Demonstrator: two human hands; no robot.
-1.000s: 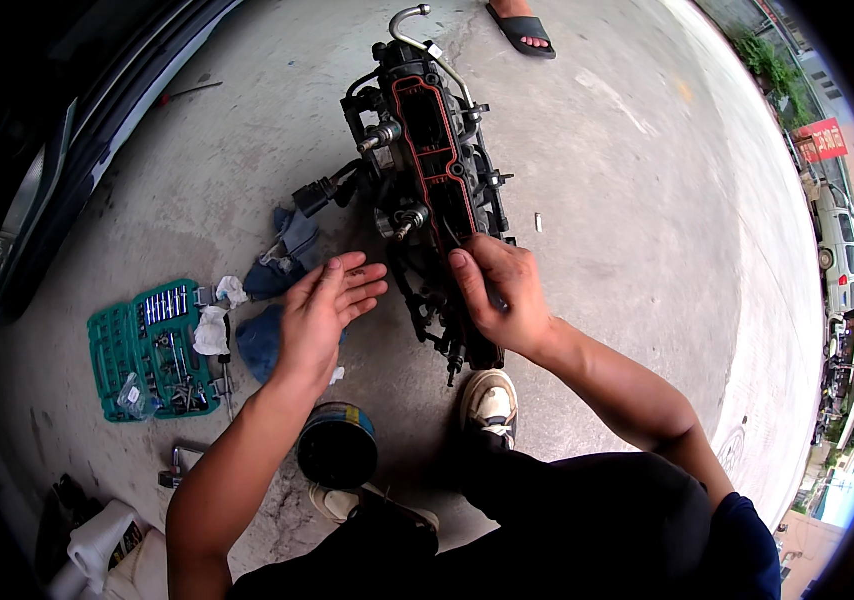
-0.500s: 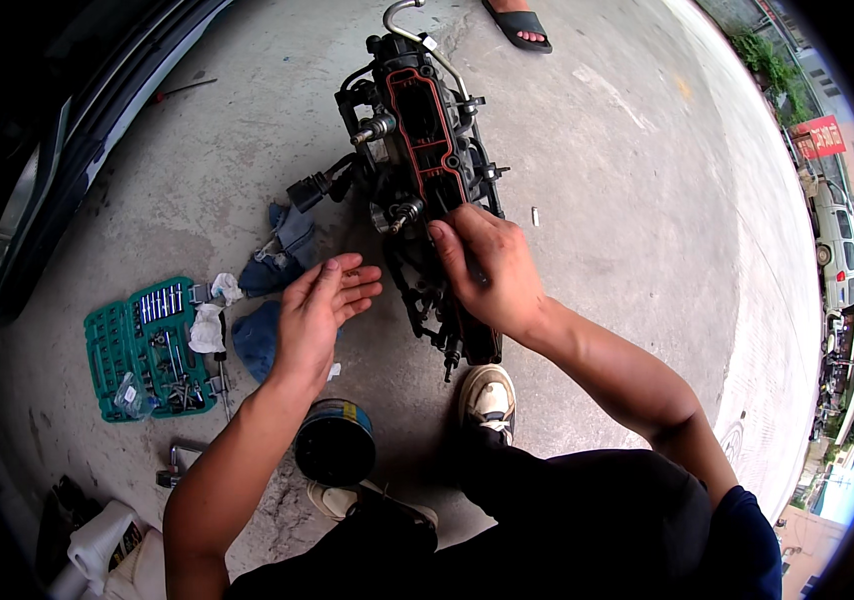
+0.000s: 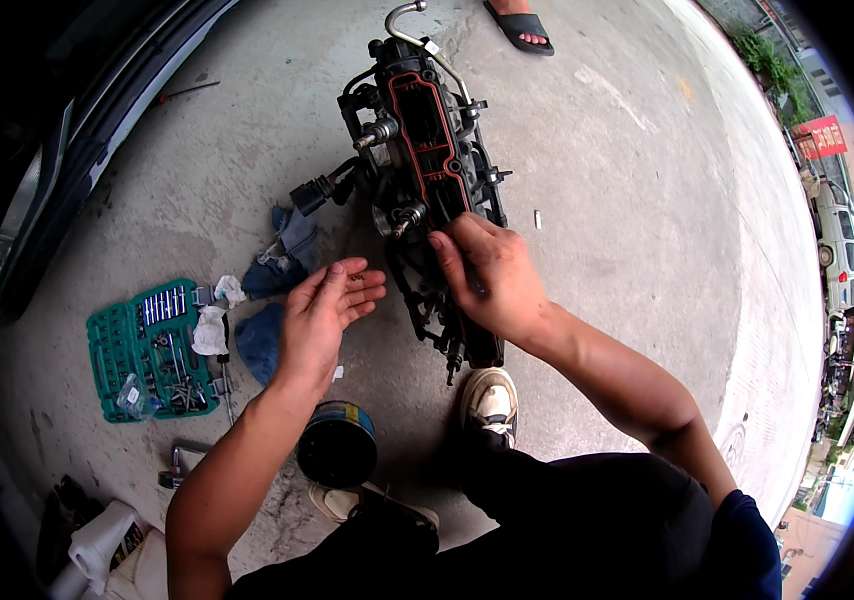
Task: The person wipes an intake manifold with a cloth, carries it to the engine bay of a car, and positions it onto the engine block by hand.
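Observation:
A black engine intake manifold [image 3: 425, 112] stands on the concrete ahead of me, with an orange-red gasket [image 3: 431, 148] seated along its open top face. Two metal-tipped injectors [image 3: 379, 133] stick out of its left side. My right hand [image 3: 492, 275] is over the nearer half of the manifold, thumb and fingers pinched together; whatever they grip is hidden. Left of the manifold, my left hand [image 3: 322, 310] hovers with its fingers stretched out and palm turned inward. Small dark specks show on those fingers, too small to name.
A green socket set case [image 3: 107, 350] lies unfolded at left, beside blue rags [image 3: 259, 340] and white crumpled paper [image 3: 211, 330]. A round dark tub [image 3: 337, 450] stands by my feet. White jugs [image 3: 107, 535] sit lower left. Someone's sandalled foot [image 3: 527, 35] is beyond the manifold.

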